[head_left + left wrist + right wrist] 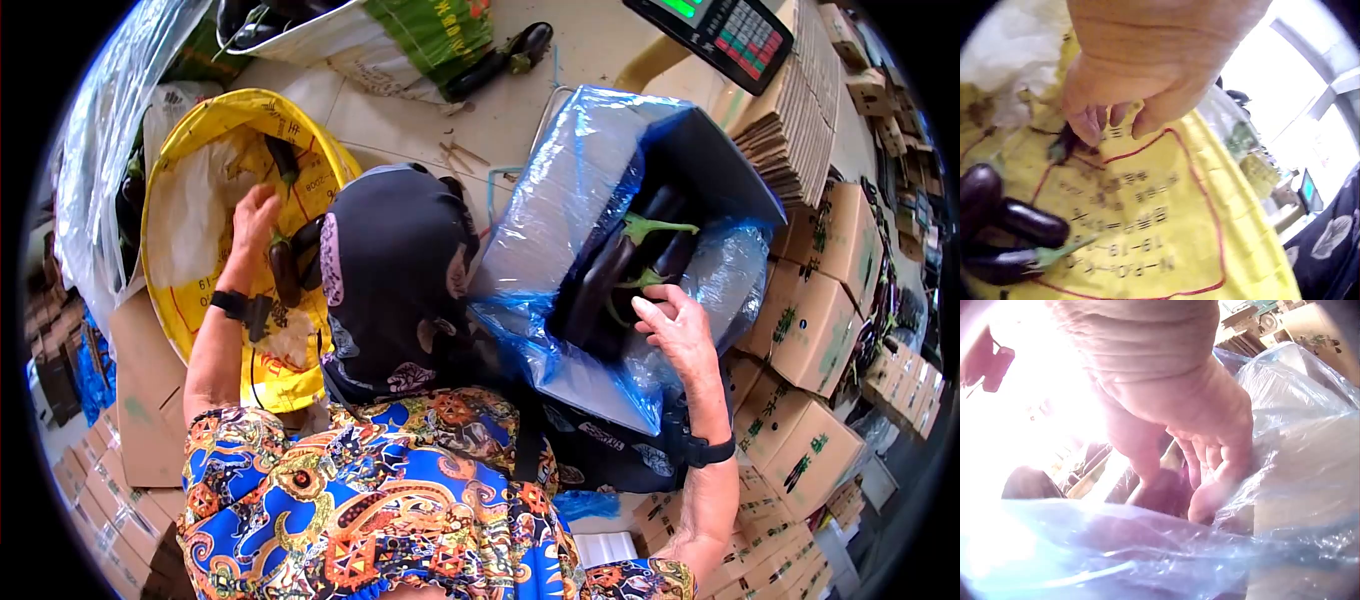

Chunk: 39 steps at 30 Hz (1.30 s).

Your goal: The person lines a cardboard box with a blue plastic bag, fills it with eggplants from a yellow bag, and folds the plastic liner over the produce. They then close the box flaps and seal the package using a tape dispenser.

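Observation:
My left hand point(257, 222) is over a yellow sack point(200, 140) with its rim rolled open. In the left wrist view the fingers bend down with a gap between them and the thumb. Beside the fingertips lies a dark eggplant point(1067, 145), partly hidden by the hand. Several more eggplants point(1034, 222) lie in the sack. My right hand point(680, 328) reaches into a box lined with blue plastic film point(590, 170), thumb and fingers apart. Its fingertips are at the green stem of an eggplant point(672, 262). Other long dark eggplants point(600, 285) lie in the box.
A white and green sack point(400, 50) with eggplants stands ahead, with loose eggplants point(490, 70) beside it on the tiled floor. A scale display point(715, 35) and flattened cardboard point(800, 110) are at the upper right. Printed cartons point(820, 320) are stacked along the right.

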Each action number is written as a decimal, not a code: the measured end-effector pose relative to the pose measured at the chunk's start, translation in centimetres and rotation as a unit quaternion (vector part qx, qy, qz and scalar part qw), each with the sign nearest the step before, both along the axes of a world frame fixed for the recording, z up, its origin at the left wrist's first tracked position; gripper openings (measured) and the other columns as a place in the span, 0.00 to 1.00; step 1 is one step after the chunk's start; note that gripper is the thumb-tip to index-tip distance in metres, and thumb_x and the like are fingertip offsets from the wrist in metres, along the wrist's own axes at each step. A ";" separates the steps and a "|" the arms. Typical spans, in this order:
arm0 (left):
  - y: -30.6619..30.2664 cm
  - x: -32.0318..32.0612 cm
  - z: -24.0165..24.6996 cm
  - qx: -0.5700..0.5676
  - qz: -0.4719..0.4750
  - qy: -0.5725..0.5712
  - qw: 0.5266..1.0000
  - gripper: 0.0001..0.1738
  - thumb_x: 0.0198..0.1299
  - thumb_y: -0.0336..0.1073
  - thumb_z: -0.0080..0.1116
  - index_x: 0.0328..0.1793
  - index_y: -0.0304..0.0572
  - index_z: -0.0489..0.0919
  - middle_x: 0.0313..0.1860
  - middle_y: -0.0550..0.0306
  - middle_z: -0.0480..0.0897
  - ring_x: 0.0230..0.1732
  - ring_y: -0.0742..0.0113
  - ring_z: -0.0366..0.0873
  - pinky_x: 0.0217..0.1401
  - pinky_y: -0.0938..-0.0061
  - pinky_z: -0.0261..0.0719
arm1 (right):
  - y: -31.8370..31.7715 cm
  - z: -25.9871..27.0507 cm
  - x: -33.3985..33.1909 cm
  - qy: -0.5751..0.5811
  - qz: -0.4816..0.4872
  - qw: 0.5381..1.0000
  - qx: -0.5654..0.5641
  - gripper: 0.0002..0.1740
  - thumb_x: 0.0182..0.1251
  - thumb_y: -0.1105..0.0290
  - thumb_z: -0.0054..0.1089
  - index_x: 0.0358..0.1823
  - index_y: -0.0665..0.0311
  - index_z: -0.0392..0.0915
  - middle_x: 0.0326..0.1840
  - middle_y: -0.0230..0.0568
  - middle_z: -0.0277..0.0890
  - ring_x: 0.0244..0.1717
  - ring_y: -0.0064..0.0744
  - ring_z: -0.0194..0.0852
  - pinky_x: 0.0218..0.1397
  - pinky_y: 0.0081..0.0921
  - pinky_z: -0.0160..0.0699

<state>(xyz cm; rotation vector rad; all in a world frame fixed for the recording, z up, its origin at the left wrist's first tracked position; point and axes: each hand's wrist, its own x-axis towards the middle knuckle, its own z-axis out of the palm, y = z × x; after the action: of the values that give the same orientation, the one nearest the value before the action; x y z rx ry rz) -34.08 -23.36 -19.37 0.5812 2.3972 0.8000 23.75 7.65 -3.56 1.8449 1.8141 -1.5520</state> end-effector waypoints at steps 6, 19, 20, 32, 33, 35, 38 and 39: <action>19.2 8.9 15.8 0.144 -0.242 -0.080 0.956 0.25 0.69 0.44 0.57 0.67 0.37 0.75 0.49 0.59 0.83 0.49 0.74 0.78 0.53 0.78 0.75 | 2.5 3.0 3.4 0.042 -0.110 0.957 0.264 0.18 0.66 0.62 0.69 0.51 0.66 0.82 0.40 0.37 0.84 0.38 0.24 0.82 0.44 0.25 0.80; 42.5 28.3 16.2 0.073 -0.631 0.112 0.764 0.26 0.51 0.45 0.69 0.53 0.37 0.82 0.37 0.39 0.86 0.41 0.48 0.86 0.48 0.59 0.82 | 13.9 -1.7 5.5 0.056 -0.120 0.965 0.225 0.37 0.58 0.54 0.74 0.64 0.69 0.75 0.56 0.47 0.82 0.55 0.36 0.80 0.62 0.31 0.75; 42.8 28.7 15.1 0.097 -0.606 0.134 0.778 0.22 0.52 0.43 0.68 0.50 0.37 0.83 0.36 0.39 0.86 0.39 0.47 0.86 0.47 0.59 0.82 | 14.8 -2.6 6.0 0.096 -0.137 0.958 0.234 0.28 0.60 0.60 0.72 0.59 0.68 0.79 0.49 0.41 0.84 0.49 0.29 0.80 0.57 0.26 0.76; 40.5 29.4 17.2 0.230 -0.493 0.174 0.821 0.11 0.56 0.31 0.60 0.44 0.33 0.83 0.34 0.41 0.85 0.38 0.53 0.85 0.45 0.65 0.82 | 11.2 3.7 5.7 0.175 -0.167 0.917 0.316 0.23 0.65 0.60 0.70 0.56 0.66 0.79 0.46 0.34 0.82 0.44 0.26 0.78 0.49 0.26 0.79; 40.5 29.6 17.3 0.231 -0.486 0.180 0.823 0.11 0.56 0.31 0.60 0.44 0.33 0.83 0.34 0.41 0.85 0.38 0.55 0.85 0.45 0.65 0.82 | 12.3 0.9 6.8 0.159 -0.133 0.912 0.354 0.30 0.62 0.58 0.72 0.62 0.67 0.76 0.53 0.42 0.82 0.47 0.31 0.80 0.54 0.30 0.80; 40.6 29.5 17.3 0.230 -0.471 0.170 0.834 0.11 0.56 0.31 0.60 0.44 0.33 0.83 0.34 0.44 0.86 0.37 0.58 0.85 0.45 0.67 0.82 | 12.5 0.3 6.0 0.090 -0.123 0.935 0.322 0.36 0.59 0.58 0.74 0.66 0.66 0.74 0.60 0.49 0.81 0.51 0.34 0.82 0.56 0.31 0.80; 40.4 28.9 17.9 0.220 -0.458 0.115 0.854 0.11 0.56 0.29 0.60 0.44 0.32 0.82 0.32 0.50 0.85 0.36 0.67 0.83 0.45 0.72 0.81 | 13.4 -1.4 5.0 0.071 -0.084 0.940 0.323 0.30 0.58 0.60 0.74 0.61 0.62 0.79 0.46 0.45 0.87 0.43 0.32 0.86 0.52 0.29 0.81; 40.4 28.9 18.2 0.224 -0.469 0.109 0.847 0.11 0.56 0.29 0.60 0.44 0.32 0.82 0.32 0.50 0.85 0.36 0.68 0.83 0.45 0.72 0.81 | 14.1 -1.2 4.5 0.046 -0.055 0.948 0.311 0.18 0.60 0.62 0.71 0.50 0.60 0.84 0.35 0.39 0.88 0.37 0.29 0.84 0.46 0.28 0.80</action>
<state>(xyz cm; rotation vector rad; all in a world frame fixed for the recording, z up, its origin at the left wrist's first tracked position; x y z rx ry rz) -5.16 17.07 -1.20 1.9138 1.7012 0.8292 28.27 21.71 -4.75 2.1727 2.4993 -1.1853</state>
